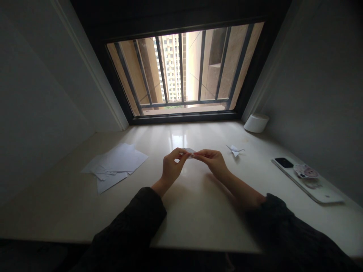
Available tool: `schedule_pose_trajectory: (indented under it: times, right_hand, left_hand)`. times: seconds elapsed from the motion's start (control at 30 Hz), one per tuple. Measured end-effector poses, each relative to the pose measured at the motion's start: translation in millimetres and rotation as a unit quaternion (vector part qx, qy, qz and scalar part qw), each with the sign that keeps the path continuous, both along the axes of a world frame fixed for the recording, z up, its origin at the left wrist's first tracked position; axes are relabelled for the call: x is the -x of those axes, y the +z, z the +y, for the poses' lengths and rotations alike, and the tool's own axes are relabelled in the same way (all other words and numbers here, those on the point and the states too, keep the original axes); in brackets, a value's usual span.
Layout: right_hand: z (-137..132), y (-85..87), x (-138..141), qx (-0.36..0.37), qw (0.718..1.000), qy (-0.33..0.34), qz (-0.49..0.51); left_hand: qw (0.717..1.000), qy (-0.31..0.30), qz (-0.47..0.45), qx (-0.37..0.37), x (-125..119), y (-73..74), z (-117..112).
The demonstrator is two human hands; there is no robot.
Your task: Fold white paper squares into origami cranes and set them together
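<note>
A small folded piece of white paper (189, 151) is pinched between both my hands above the middle of the pale sill. My left hand (173, 163) closes thumb and fingers on its left side. On the other side, my right hand (213, 161) grips it with thumb and forefinger. The fingertips almost meet and cover much of the paper, so its full shape is hidden. To the right of my right hand lies a folded white paper crane (235, 150).
White paper sheets (121, 160) lie in a loose pile at left, with smaller torn pieces on top. A phone (309, 181) rests at right, its camera side up. A white cup-like object (256, 123) stands by the right wall. A barred window (184, 71) is behind the sill (198, 223).
</note>
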State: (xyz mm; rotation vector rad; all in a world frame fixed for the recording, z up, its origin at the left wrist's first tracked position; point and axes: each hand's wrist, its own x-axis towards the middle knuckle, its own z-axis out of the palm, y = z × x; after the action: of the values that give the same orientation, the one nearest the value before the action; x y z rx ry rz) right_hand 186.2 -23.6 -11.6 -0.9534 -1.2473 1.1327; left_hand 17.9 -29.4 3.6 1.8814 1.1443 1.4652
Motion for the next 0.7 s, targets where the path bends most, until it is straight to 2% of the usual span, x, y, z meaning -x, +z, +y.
schedule_pose_trajectory:
  times: [0.2, 0.47, 0.7]
  right_hand:
    - [1.0, 1.4, -0.7, -0.008, 1.000, -0.004, -0.004]
    - [2.2, 1.7, -0.5, 0.017, 1.000, -0.008, 0.009]
    - [2.0, 3.7, -1.9, -0.029, 0.999, -0.018, 0.003]
  left_hand:
    - [1.000, -0.007, -0.023, -0.007, -1.3, -2.6, -0.5]
    - [0.998, 0.018, 0.006, -0.054, 2.6, -0.7, -1.7]
    - [0.999, 0.004, -0.017, -0.041, 1.8, -4.8, 2.2]
